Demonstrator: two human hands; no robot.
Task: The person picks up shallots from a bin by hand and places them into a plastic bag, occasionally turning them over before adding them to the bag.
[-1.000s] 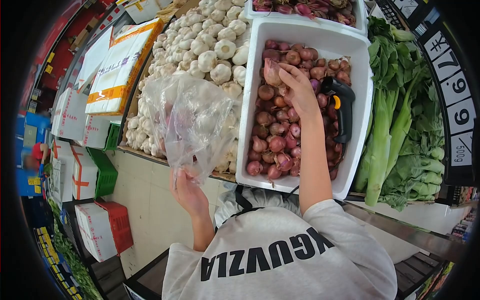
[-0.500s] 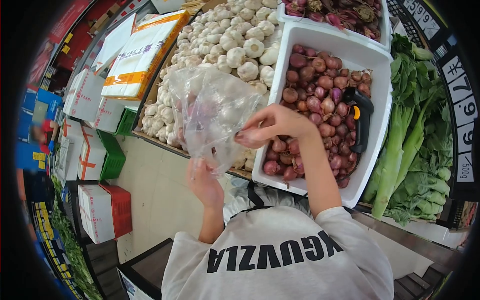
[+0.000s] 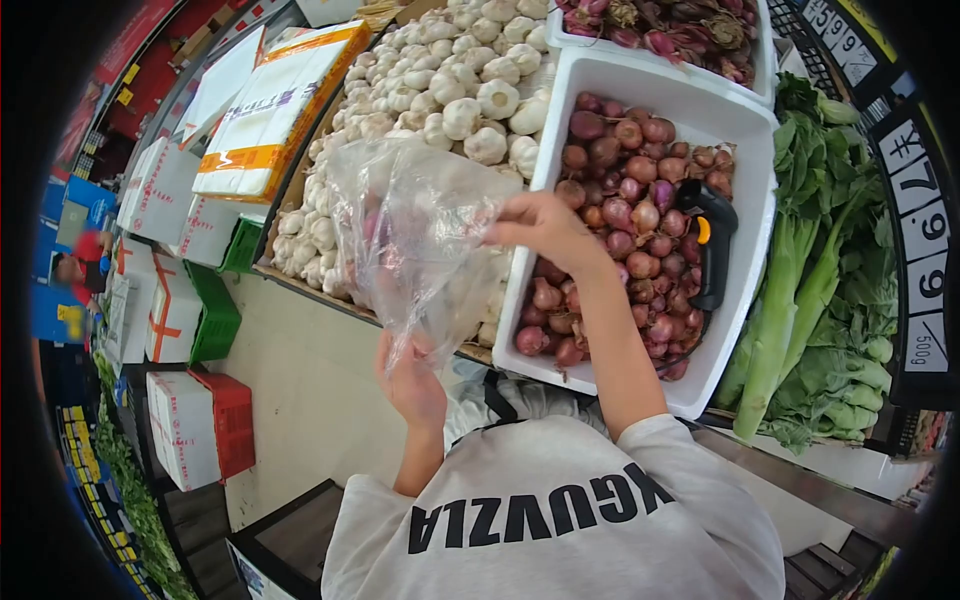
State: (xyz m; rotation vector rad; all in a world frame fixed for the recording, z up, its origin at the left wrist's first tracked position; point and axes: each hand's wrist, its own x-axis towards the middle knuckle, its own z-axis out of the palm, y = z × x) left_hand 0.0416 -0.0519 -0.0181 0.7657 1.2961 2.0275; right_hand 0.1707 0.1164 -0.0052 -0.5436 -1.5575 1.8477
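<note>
A clear plastic bag (image 3: 415, 235) is stretched between my two hands, in front of the heap of garlic bulbs (image 3: 463, 118). My left hand (image 3: 412, 388) pinches its lower end, close to my shirt. At the bag's right edge, my right hand (image 3: 545, 228) grips the film with fingers pressed together. A purplish patch shows through the crumpled plastic on its left side. My right forearm passes over a white foam box (image 3: 652, 75) of small red onions (image 3: 655, 215). On those onions lies a black handheld scanner (image 3: 712, 240) with an orange trigger.
Leafy green vegetables (image 3: 800, 300) lie right of the foam box, beside a price sign (image 3: 915, 240). Purple onions (image 3: 660, 40) fill another box behind. Foam boxes (image 3: 285, 110), a green crate (image 3: 212, 315) and a red crate (image 3: 232, 420) stand left. A person in red (image 3: 85, 265) is far left.
My right hand has risen slightly, its fingers now more along the bag's right edge. The bag looks more spread out and longer. The whole view has shifted a little left.
</note>
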